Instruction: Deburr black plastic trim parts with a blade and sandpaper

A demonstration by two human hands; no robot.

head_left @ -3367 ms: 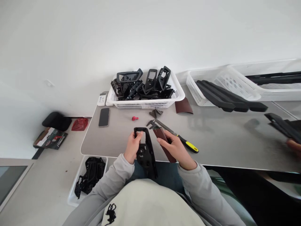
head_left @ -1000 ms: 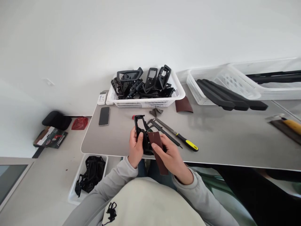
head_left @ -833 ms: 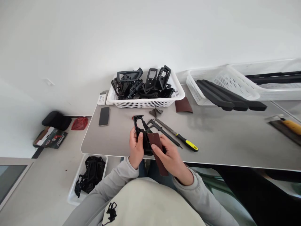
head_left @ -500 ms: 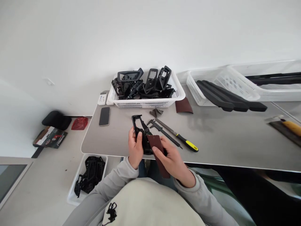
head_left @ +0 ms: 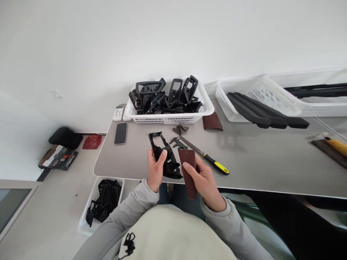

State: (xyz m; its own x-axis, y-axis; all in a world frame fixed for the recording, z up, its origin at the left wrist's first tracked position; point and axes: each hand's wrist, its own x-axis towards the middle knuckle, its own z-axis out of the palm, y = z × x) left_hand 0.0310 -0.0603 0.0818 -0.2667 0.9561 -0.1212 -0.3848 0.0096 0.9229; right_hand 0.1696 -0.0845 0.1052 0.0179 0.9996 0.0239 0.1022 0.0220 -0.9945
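Clamping a black, open-framed part (head_left: 170,165), left fingers (head_left: 162,158) beside right fingers (head_left: 191,170) clamped on a brown sheet (head_left: 191,187).

There are two brown sheets (head_left: 189,180), one phone (head_left: 120,133), one caliper (head_left: 178,142) and one file (head_left: 193,146).

A small workshop or assembly room was fitted out with plain white walls and a long gray worktable (head_left: 257,155), where a caliper (head_left: 177,142) and a file with a black-and-yellow handle (head_left: 217,165) lay at hand. White plastic baskets along the wall, one of them full of black molded parts (head_left: 173,94), marked it as a place for handling parts in batches. More black parts filled a white bin (head_left: 84,220) beside the table, at floor level.
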